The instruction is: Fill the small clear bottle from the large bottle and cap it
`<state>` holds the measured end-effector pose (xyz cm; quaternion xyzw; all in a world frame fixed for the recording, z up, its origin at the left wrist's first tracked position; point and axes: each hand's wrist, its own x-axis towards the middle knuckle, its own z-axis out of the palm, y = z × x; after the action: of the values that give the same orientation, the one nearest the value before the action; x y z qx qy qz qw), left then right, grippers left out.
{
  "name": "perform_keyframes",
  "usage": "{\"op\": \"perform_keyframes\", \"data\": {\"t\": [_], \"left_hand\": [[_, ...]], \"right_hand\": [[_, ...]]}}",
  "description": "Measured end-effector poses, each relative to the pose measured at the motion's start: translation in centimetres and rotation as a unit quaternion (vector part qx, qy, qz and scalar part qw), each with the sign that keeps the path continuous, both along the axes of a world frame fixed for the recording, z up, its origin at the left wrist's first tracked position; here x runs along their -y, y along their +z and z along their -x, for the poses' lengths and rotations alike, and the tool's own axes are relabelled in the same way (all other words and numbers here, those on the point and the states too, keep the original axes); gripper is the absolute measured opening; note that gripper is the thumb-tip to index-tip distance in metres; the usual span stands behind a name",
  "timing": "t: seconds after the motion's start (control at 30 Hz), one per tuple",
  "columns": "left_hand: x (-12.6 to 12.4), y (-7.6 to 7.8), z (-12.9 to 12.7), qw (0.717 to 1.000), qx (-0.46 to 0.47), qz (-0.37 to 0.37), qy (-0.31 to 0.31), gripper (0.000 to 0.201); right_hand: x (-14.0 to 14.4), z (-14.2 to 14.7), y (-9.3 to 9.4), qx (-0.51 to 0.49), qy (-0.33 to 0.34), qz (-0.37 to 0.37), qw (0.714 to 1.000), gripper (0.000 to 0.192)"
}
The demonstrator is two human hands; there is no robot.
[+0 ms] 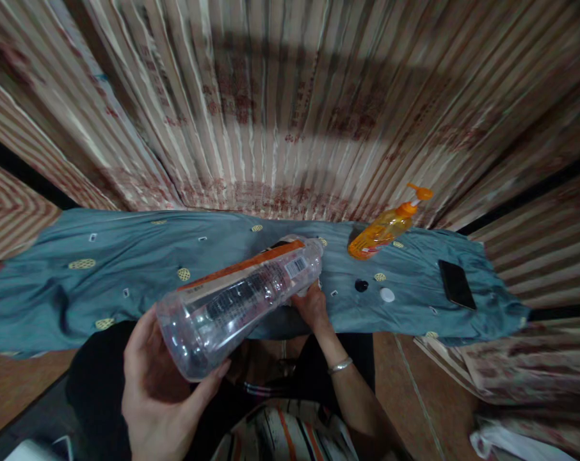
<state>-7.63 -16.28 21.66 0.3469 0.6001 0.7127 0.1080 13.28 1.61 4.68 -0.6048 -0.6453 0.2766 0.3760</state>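
Plastic bottle (242,298), clear, seemingly empty and so probably light, slick and easily dented, is lying tilted above the table (127,269) while we are cupping its base in our left hand (160,384), our right hand (312,304) pinching its neck.

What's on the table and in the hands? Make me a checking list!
Surface: blue patterned cloth covering the table.
Job's things: clear empty plastic bottle, orange-edged label, held tilted.
Clutter: orange pump bottle, black cap, white cap, dark phone.
Grippers: left hand grips the bottle's base; right hand holds its neck end.
Cables: nothing seen.
Surroundings: striped curtain behind.
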Motion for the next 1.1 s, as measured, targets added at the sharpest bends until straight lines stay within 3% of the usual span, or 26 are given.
{"op": "perform_keyframes", "data": {"t": [1.1], "left_hand": [[0.41, -0.43, -0.02, 0.999, -0.016, 0.029, -0.002, 0.097]], "right_hand": [[-0.21, -0.30, -0.38, 0.010, 0.010, 0.017, 1.000, 0.062]]}}
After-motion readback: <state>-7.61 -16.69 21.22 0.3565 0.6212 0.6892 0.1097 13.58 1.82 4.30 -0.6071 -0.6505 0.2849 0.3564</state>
